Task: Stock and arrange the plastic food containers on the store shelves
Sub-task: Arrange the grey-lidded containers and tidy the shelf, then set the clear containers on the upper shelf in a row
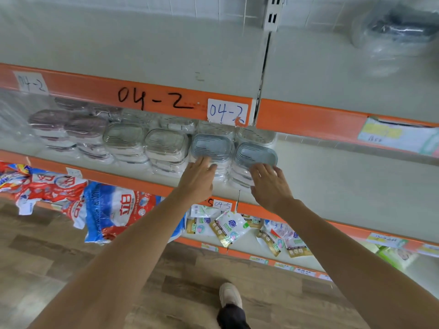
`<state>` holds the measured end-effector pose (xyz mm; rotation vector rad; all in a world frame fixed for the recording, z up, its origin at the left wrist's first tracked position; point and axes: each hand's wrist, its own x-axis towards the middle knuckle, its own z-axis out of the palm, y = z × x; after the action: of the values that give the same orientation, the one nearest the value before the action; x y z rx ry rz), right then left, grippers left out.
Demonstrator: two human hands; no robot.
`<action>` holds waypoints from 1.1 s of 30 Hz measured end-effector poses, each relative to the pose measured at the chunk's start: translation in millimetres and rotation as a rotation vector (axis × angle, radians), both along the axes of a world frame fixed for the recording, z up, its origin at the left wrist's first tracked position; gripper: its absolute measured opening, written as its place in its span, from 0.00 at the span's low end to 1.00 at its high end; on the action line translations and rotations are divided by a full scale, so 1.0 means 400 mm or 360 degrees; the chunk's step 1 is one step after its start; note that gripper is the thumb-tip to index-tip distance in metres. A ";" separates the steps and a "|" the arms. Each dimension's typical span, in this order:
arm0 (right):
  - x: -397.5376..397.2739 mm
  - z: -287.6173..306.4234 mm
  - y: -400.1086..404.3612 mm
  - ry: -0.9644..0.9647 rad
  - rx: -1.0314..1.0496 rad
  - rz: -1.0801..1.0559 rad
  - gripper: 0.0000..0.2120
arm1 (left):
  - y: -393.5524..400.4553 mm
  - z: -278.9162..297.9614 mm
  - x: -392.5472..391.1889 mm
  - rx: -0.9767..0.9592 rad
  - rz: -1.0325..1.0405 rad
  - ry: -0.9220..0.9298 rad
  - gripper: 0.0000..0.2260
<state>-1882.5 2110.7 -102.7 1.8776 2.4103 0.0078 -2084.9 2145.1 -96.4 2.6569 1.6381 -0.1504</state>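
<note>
Stacks of plastic food containers in clear wrap stand in a row on the middle shelf [332, 176]. From the left they have mauve lids [51, 119], then beige lids [166, 141], then two stacks with blue-grey lids. My left hand [198, 179] lies with straight fingers against the front of the left blue-lidded stack [211, 144]. My right hand [269, 184] touches the front of the right blue-lidded stack [256, 153], fingers extended. Neither hand grips anything.
The shelf to the right of the stacks is bare. The upper shelf, marked 04-2 on its orange edge [154, 98], carries a wrapped bundle [394, 36] at far right. Detergent bags [114, 210] and small pouches [230, 226] lie on the lower shelf. My shoe [230, 295] stands on the wooden floor.
</note>
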 end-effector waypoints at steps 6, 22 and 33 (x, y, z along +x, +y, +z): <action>-0.048 0.103 -0.062 0.0131 -0.0082 0.0117 0.18 | -0.088 0.156 -0.049 -0.0068 -0.0110 0.0001 0.13; 0.084 0.513 -0.226 0.0190 0.0344 0.0144 0.14 | -0.188 0.542 0.076 0.0158 -0.0380 -0.0215 0.05; 0.481 0.665 -0.243 0.0064 0.0515 -0.0244 0.18 | -0.108 0.663 0.486 0.0339 -0.0624 -0.0289 0.09</action>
<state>-1689.9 2013.6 163.4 2.2109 2.4012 0.3746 -1890.6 2101.8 168.6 3.0145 1.1260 0.2689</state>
